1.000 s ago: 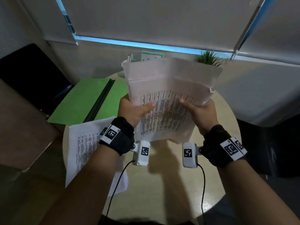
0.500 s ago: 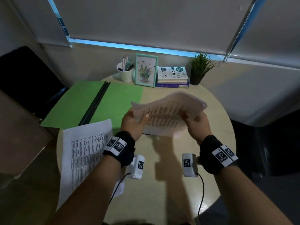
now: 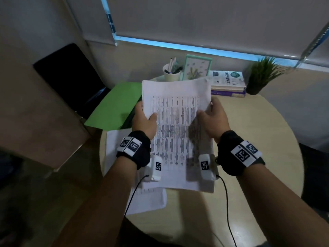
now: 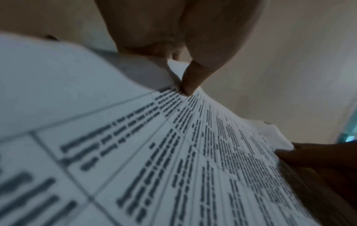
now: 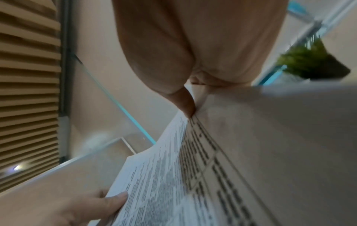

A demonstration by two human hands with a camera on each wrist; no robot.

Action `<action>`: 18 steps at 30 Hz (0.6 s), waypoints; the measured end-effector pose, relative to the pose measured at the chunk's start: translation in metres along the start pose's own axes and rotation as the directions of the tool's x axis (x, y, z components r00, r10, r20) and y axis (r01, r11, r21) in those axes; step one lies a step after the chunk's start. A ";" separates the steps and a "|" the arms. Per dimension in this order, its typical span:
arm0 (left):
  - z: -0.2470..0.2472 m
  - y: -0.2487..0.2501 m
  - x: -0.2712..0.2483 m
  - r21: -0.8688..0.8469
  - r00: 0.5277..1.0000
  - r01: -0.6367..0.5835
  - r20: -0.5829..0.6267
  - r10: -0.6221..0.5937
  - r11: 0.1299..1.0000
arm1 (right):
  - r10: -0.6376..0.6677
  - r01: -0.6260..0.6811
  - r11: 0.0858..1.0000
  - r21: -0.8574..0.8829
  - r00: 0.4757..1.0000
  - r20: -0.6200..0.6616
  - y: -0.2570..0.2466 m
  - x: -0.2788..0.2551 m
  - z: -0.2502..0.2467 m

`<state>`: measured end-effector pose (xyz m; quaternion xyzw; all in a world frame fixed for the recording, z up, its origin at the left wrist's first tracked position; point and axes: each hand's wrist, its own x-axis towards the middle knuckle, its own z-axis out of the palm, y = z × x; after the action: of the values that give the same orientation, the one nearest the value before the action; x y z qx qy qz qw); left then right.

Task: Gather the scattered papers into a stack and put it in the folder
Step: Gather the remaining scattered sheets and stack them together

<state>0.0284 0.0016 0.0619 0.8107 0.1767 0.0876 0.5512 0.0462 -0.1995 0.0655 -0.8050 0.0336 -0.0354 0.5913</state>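
Note:
Both hands hold a stack of printed white papers point(image 3: 176, 125) above the round table. My left hand point(image 3: 144, 117) grips its left edge, thumb on the top sheet. My right hand point(image 3: 211, 118) grips the right edge the same way. The left wrist view shows my thumb point(image 4: 190, 81) pressing the printed papers point(image 4: 173, 160); the right wrist view shows my right thumb point(image 5: 183, 104) on the sheet edge point(image 5: 173, 175). Another printed sheet point(image 3: 149, 200) lies on the table under the stack, partly hidden. The open green folder point(image 3: 115, 106) lies at the back left, partly covered by the papers.
The beige round table point(image 3: 258, 148) has a pen cup point(image 3: 171, 73), a framed picture point(image 3: 197, 66), stacked books point(image 3: 227, 84) and a potted plant point(image 3: 263, 75) along its far edge. A dark chair point(image 3: 71, 75) stands at the left. Cables trail from both wrist cameras.
The stack has swung from tilted over the table middle to lengthwise, flat towards me. Both hands moved apart to its side edges. The view shifted left and closer.

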 end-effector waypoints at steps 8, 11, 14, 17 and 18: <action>-0.091 -0.097 0.015 0.219 0.965 0.261 -0.073 -0.251 0.940 | 0.190 -0.137 0.964 -0.229 0.955 0.229 0.025 -0.029 0.141; -0.112 -0.127 0.020 0.221 0.938 0.346 -0.059 -0.341 0.912 | 0.246 -0.166 0.938 -0.304 0.937 0.247 0.034 -0.041 0.176; -0.123 -0.154 0.028 0.243 0.925 0.371 -0.008 -0.381 0.896 | 0.287 -0.193 0.906 -0.377 0.934 0.212 0.042 -0.040 0.200; -0.128 -0.176 0.038 0.274 0.914 0.375 0.049 -0.402 0.886 | 0.387 -0.290 0.830 -0.477 0.914 0.118 0.058 -0.035 0.213; -0.131 -0.181 0.041 0.291 0.914 0.378 0.037 -0.405 0.879 | 0.442 -0.344 0.767 -0.541 0.895 0.059 0.065 -0.036 0.215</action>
<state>-0.0125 0.1898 -0.0584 0.8307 0.3206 -0.0907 0.4461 0.0301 -0.0117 -0.0613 -0.9081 0.1555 0.1742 0.3475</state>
